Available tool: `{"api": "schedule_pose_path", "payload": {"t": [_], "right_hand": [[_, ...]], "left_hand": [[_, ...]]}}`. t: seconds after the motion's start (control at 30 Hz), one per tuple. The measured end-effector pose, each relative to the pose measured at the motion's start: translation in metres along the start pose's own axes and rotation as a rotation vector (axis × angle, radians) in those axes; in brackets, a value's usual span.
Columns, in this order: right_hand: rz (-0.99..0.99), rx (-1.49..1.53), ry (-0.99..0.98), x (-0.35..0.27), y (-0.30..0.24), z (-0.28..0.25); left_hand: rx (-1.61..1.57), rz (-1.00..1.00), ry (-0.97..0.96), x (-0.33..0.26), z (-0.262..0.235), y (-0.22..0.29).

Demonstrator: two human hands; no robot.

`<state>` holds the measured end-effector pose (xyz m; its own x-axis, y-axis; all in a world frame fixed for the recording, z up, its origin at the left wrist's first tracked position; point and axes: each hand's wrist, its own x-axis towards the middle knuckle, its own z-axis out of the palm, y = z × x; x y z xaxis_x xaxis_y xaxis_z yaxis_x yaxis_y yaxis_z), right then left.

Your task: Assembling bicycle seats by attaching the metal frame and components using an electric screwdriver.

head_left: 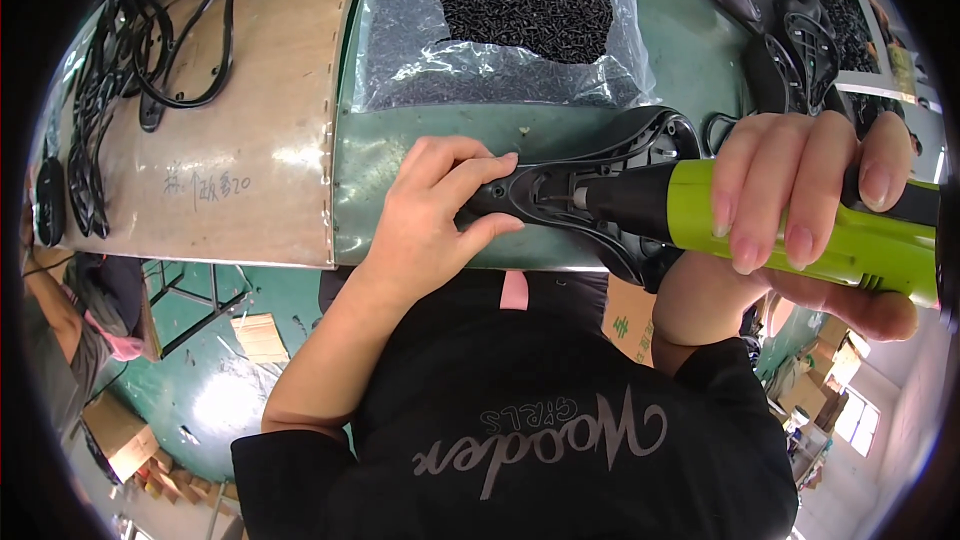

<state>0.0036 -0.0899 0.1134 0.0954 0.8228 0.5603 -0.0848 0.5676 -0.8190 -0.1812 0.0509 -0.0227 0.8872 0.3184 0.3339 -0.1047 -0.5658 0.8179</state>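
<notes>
The black plastic saddle shell (590,195), underside up, lies at the near edge of the green surface (690,60), just ahead of our black shirt. Our left hand (435,215) clamps its narrow nose, thumb below and fingers curled over the top, pressing it down onto the surface. Our right hand (810,210) is wrapped tight around a lime-green and black powered screwdriver (760,215), held nearly level, its dark front end reaching into the ribbed hollow of the shell; the tip meets the plastic near the shell's middle, though we cannot make out the bit itself.

Below and to the left of the surface edge we see a green-painted floor (215,390) with metal frame legs, flattened cardboard pieces (260,335) and brown boxes, and another person's arm at the far left edge.

Farther out on the surface sits a clear plastic bag (500,60) spread open, with a heap of small black screws (525,0) on it. To the left a bare wooden board (260,140) adjoins the green top, carrying a tangle of black plastic frames and rings (150,30). At the far right more black saddle shells (800,55) are stacked.
</notes>
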Motion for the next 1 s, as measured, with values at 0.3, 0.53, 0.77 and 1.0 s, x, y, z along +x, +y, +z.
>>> {"api": "schedule_pose_path", "payload": {"t": [0.3,0.53,0.77,1.0], "right_hand": [[0.038,0.076,-0.09,0.009,0.012,0.002],[0.064,0.222,-0.402,0.025,0.029,-0.008],[0.08,-0.018,-0.179,0.03,0.031,0.023],[0.131,-0.005,-0.308,0.029,0.036,0.029]], "left_hand": [[-0.099,-0.068,-0.02,-0.001,0.001,-0.001],[-0.14,-0.111,-0.018,-0.002,0.003,-0.003],[-0.138,-0.116,-0.027,-0.001,0.001,-0.002],[-0.108,-0.109,0.007,-0.002,0.003,-0.005]]}}
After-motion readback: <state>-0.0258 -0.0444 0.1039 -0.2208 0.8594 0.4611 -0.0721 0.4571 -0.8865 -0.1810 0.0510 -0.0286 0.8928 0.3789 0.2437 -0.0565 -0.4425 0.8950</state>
